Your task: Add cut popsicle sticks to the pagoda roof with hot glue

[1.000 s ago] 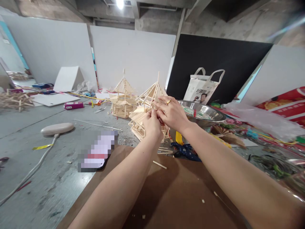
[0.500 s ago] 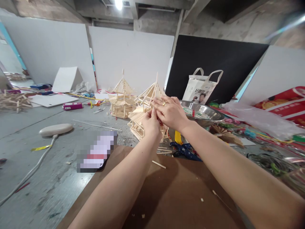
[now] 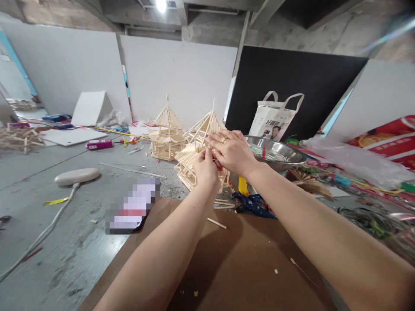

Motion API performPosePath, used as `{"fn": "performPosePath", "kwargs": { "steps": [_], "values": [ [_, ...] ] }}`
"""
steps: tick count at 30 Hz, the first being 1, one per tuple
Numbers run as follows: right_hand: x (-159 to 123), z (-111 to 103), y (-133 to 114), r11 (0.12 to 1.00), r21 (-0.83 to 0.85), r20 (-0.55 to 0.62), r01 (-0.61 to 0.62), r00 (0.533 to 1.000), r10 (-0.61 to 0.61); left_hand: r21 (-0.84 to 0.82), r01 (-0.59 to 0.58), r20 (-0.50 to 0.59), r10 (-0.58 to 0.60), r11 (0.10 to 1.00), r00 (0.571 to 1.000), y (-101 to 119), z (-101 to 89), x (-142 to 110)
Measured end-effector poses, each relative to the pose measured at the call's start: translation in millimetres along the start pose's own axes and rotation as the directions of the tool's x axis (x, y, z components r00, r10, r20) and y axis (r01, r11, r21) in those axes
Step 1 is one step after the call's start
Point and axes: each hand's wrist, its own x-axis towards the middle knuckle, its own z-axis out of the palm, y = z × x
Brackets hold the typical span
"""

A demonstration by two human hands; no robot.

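Note:
Straight ahead stands a model pavilion (image 3: 186, 160) of thin pale wooden sticks, with a pointed upper roof and a wider lower roof. At its near side, my left hand (image 3: 206, 167) is closed in a pinch between the two roofs. What lies between its thumb and fingertips is too small or hidden to make out. My right hand (image 3: 235, 151), with a ring on one finger, grips the upper roof from the right, its fingers lying over the sticks and its thumb tucked underneath. Both hands cover much of the model's right side.
A second stick pavilion (image 3: 167, 134) stands behind to the left. Nearby are a metal bowl (image 3: 292, 157), blue-handled pliers (image 3: 254, 205), a phone (image 3: 134, 207) and a white corded device (image 3: 78, 176). Loose sticks (image 3: 216, 223) lie on the brown board (image 3: 246, 259).
Hardly anything differs. Both hands keep their hold at the model's roof, and the whole view has shifted very slightly.

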Motion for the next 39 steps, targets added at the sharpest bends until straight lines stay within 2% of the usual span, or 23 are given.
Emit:
{"fn": "performPosePath", "kwargs": {
  "steps": [7, 19, 24, 28, 39],
  "values": [
    [-0.1, 0.2, -1.5, 1.0, -0.002, -0.006, 0.003, 1.0, -0.003, 0.017, 0.008, -0.029, -0.008, 1.0, 1.0, -1.1, 0.6, 2.3],
    [-0.8, 0.2, -1.3, 1.0, -0.008, -0.012, 0.017, 1.0, -0.017, 0.049, -0.022, -0.006, 0.022, 0.999, 1.0, -2.0, -0.4, 3.7],
    [-0.9, 0.4, -1.4, 1.0, -0.017, -0.003, 0.025, 1.0, -0.025, 0.09, -0.052, -0.014, 0.054, 0.995, 0.998, 0.1, -0.8, 1.0],
    [-1.1, 1.1, -1.3, 0.999, -0.016, -0.008, 0.03, 1.0, -0.03, 0.084, -0.08, 0.025, 0.078, 0.993, 0.997, 1.4, -1.2, -0.9],
    [-3.1, 3.2, 0.0, 1.0, 0.008, -0.062, 0.017, 0.998, -0.016, 0.149, -0.172, 0.04, 0.168, 0.974, 0.985, -2.9, -5.1, 0.6]
  ]
}}
